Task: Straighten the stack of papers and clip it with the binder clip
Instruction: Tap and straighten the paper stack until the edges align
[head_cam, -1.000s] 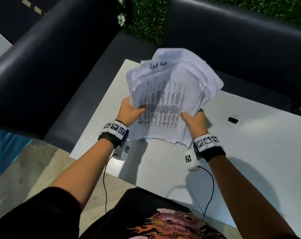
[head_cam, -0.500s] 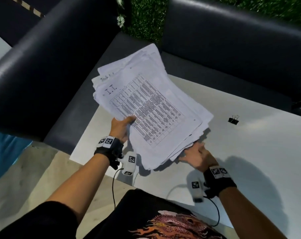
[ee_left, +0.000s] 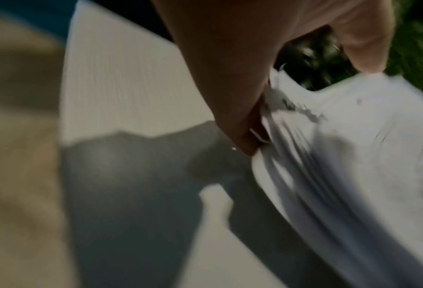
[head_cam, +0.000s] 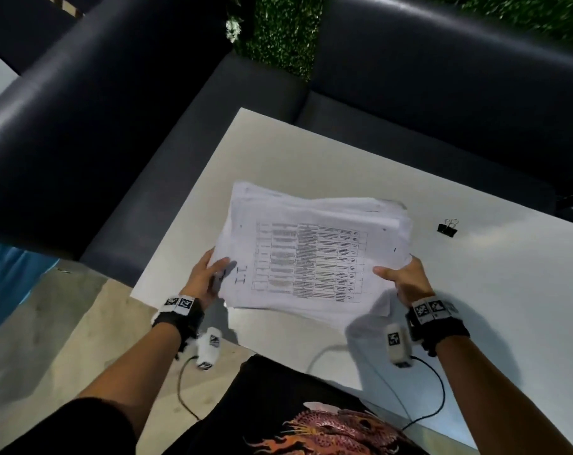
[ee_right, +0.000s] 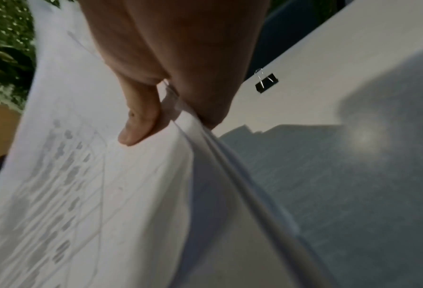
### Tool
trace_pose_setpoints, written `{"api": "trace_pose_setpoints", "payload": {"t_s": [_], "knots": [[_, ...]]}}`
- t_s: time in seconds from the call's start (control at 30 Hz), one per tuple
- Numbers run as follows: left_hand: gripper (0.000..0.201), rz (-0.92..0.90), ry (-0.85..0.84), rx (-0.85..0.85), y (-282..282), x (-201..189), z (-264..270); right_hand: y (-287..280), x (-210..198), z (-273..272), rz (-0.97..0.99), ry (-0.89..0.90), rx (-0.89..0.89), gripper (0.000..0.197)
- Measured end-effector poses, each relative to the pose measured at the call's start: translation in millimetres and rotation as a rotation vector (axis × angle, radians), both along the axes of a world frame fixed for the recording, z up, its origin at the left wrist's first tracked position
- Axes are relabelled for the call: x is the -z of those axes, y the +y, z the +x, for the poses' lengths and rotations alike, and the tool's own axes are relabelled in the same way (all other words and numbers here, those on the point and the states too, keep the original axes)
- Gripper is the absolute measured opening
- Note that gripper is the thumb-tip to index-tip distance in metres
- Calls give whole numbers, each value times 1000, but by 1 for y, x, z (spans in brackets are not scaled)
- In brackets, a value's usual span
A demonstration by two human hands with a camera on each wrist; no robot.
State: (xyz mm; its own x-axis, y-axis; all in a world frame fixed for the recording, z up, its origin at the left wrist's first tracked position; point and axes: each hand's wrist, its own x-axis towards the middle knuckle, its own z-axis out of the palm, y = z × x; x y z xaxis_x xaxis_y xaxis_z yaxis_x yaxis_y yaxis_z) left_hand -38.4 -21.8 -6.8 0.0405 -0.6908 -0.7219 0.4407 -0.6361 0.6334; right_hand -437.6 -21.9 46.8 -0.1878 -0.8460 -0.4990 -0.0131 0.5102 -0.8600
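A dark, glossy leather sofa (head_cam: 114,103) wraps around the far and left sides of the scene, with a strip of green artificial foliage (head_cam: 278,31) showing between its two backs. In front of it stands a white rectangular table (head_cam: 475,307), its left corner pointing toward the sofa seat.

Above the near-left part of the table, a loose, uneven stack of white printed papers (head_cam: 311,254) is held roughly flat, the top sheet bearing a printed grid of text. Its edges are fanned and not squared, most plainly along the far and right sides. The left hand (head_cam: 203,280) grips the stack's left edge, thumb lying on the top sheet and fingers tucked underneath; the left wrist view, though blurred, shows the same pinch (ee_left: 242,124). The right hand (head_cam: 406,280) grips the near-right corner, thumb (ee_right: 139,120) pressed on top and fingers curled below the sheets.

A small black binder clip with silver wire handles (head_cam: 447,228) lies on the table to the far right of the stack, apart from the papers and both hands.
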Motion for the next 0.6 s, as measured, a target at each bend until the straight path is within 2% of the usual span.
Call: {"api": "trace_pose_setpoints", "payload": {"t_s": [0.07, 0.1, 0.13, 0.2, 0.27, 0.3, 0.37, 0.4, 0.53, 0.6], "knots": [[73, -33, -152, 337, -2, -5, 8, -6, -3, 1, -17, -18, -67, 48], [80, -67, -181, 442, -4, -10, 11, -10, -6, 2, -30, -39, -90, 47], [78, -104, -187, 485, -7, -13, 13, -12, -7, 3, -36, -58, -104, 47], [73, -109, -232, 476, -14, -14, 16, -14, -6, 2, -40, -95, -125, 47], [76, -65, -349, 502, -13, -14, 12, -10, 5, 2, 13, -131, -156, 56], [71, -23, -422, 547, -11, -12, 6, -7, 11, 6, 71, -143, -188, 59], [53, 101, -607, 626, -7, -5, -10, -2, 23, 21, 171, -90, -226, 48], [52, 162, -669, 638, -7, 0, -13, 0, 29, 28, 196, -44, -205, 41], [63, 198, -617, 555, -8, 12, -1, 2, 32, 29, 279, 60, -95, 32], [53, 177, -597, 497, -3, 14, 3, 3, 33, 23, 342, 174, -236, 32]]}}
